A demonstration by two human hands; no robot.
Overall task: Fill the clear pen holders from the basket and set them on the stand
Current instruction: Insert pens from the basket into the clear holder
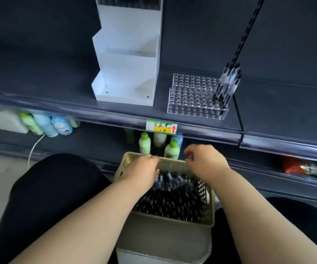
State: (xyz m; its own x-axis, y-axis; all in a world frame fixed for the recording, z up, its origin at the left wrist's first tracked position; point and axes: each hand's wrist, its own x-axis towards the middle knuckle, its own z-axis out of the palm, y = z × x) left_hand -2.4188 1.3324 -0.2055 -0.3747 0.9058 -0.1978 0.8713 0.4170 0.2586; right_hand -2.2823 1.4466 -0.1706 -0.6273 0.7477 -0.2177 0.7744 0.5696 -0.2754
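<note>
A beige perforated basket (209, 206) full of black pens (173, 199) sits in front of me between my knees. My left hand (144, 168) reaches into its far left corner, fingers bent down among the pens; whether they grip any is hidden. My right hand (205, 161) hovers over the far rim with loosely curled fingers and holds nothing visible. On the shelf above stands a clear pen holder (190, 96) with a grid of holes. Several pens (226, 84) stand along its right side. A white tiered stand (127, 73) stands to its left.
The dark shelf edge (211, 128) carries a green and yellow price tag (161, 126) just above the basket. Green-capped bottles (171, 149) stand on the lower shelf behind the basket, more bottles (47, 124) to the left. A slotted upright (247, 35) rises at right.
</note>
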